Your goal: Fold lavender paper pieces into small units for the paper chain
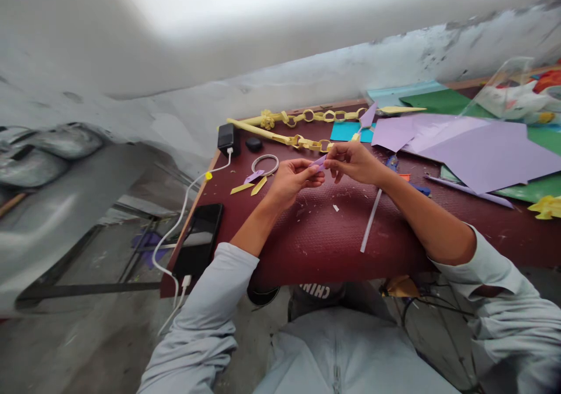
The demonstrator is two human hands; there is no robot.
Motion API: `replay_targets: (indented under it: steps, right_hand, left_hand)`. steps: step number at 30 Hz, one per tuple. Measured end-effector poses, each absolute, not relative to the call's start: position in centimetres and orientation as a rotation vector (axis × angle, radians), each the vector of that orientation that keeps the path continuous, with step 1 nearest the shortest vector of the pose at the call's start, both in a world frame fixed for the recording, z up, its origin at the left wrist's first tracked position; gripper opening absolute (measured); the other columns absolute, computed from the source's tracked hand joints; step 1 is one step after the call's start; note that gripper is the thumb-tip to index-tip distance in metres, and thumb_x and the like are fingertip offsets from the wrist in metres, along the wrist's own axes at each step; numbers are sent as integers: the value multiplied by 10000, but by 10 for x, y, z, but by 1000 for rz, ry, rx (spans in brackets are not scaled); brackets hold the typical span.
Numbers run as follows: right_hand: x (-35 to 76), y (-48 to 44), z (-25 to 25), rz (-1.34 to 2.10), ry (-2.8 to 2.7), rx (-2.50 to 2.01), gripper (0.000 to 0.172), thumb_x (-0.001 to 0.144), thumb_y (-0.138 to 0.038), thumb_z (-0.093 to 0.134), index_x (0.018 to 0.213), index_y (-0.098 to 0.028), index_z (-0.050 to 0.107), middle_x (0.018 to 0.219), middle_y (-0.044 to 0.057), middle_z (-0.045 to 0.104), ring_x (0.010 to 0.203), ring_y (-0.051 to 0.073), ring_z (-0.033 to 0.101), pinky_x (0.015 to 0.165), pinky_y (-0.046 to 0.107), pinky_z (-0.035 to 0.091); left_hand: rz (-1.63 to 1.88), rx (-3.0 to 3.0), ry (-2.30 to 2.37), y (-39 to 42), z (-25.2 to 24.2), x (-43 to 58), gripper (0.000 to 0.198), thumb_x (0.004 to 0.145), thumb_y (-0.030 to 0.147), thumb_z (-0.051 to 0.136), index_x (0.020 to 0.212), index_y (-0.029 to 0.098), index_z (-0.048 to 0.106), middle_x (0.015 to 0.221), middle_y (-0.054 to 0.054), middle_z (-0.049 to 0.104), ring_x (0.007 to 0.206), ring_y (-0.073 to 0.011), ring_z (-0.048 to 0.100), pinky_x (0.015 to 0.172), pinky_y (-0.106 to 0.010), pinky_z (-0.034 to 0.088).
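Held piece: small lilac folded paper piece (319, 162), narrow and pointed, creased along its length, paler on its upper face; too small to tell the exact fold.
Position of the piece: between the fingertips of both hands, raised just above the dark red textured table (333, 248), clear of its surface.
Left hand (291, 180): thumb and forefinger closed together on the near end of the piece, other fingers curled beneath.
Right hand (353, 161): fingertips pressed on the far end of the piece, remaining fingers loosely bent, hanging below.
Beyond the fingertips: yellow paper chain of linked loops (307, 116), ending in a knotted rosette, close behind the right fingers.
Left of the left fingers: thin grey ring (265, 165), then yellow and lilac paper scraps (249, 185) just beside it.
Below the right fingers: long white paper strip (370, 221) flat on the table, partly under the right forearm.
Right of the right fingers: large lilac paper sheet (473, 148) over a green paper sheet (438, 100); turquoise paper sheet (346, 131) just past the fingertips.
Well left of the fingers: black smartphone (199, 239) at the table corner, white charging cable (184, 207) plugged in; black box-shaped block (227, 137) farther back.
Writing: white letters "CHIN" (316, 291) on dark cloth under the near table edge, seen upside down, rest cut off; no other readable label.
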State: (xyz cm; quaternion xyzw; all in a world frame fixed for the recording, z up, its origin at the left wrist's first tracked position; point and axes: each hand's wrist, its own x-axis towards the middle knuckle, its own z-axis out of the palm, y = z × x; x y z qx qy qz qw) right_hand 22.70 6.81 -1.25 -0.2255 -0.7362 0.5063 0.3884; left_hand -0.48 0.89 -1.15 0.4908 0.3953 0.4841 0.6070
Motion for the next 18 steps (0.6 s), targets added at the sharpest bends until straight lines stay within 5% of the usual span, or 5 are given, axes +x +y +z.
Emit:
replay_targets:
  steps: [18]
  right_hand:
    - [221,62,-7,1304,-1756,-546,522,882,-518,1023,1033,-186,650,696,-49,730,521,113,715,487,214,640]
  left_hand:
    - [1143,1223,906,9,-17,-2,466,830,504,1026,1019,129,825,915,-101,867,785,-175,830,824,-333,715]
